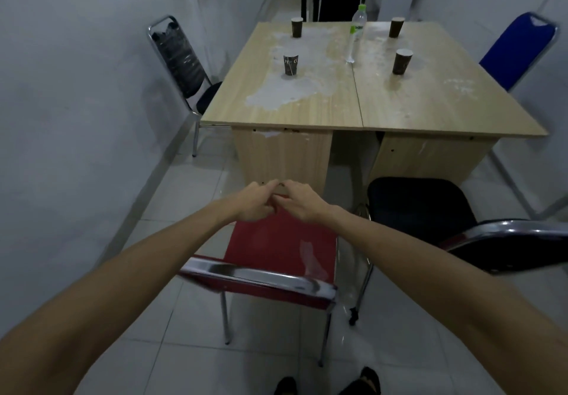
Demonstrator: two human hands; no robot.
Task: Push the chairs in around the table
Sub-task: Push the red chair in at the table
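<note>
Table (368, 99) is two wooden desks butted together, with panel sides facing you and a gap between the panels, roughly centre. Red chair (282, 244) sits in front of the left panel, backrest rail toward you, seat front near the panel but not tucked; black chair (421, 204) to its right is angled off and also out. Your left hand (252, 202) and right hand (302, 201) hover together above the red seat's far edge, fingers loosely curled and touching each other, gripping nothing as far as I can tell. Drop both hands back to the chrome backrest rail (261, 278), one near each end, and push level and straight so it doesn't yaw into the black chair's leg. Panel likely blocks full tuck, so stop at contact. Four paper cups (290, 64) and a water bottle (355, 35) on top: don't jolt the table.
</note>
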